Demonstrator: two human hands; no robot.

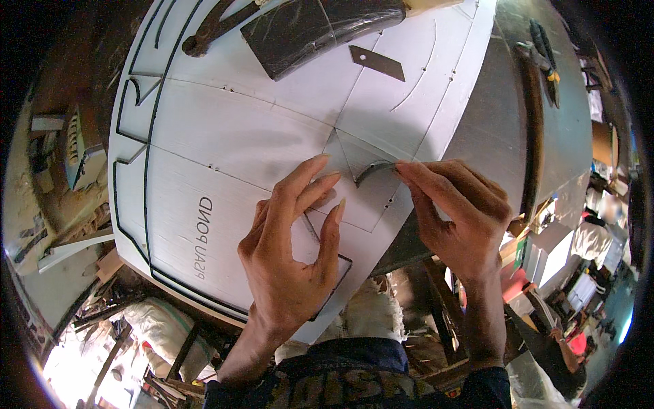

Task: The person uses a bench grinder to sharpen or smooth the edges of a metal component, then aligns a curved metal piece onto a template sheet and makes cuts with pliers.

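A white board (259, 146) with drawn lines and small holes lies in front of me. My right hand (463, 211) pinches one end of a short, curved dark strip (371, 170) between thumb and fingertips. The strip's other end is over the right part of the board, at a drawn line. My left hand (293, 238) hovers over the board just left of the strip, fingers and thumb apart, with nothing visibly held. Thin black strips (155, 109) follow the outline at the board's left side. A thin grey strip (310, 228) shows partly behind my left hand.
Farther up the board are a flat dark blade (377, 63), a dark block in clear wrapping (320, 31) and a dark rod (204, 37). Pliers with yellow on the handles (545, 61) lie at the far right. A filled white sack (160, 334) stands lower left.
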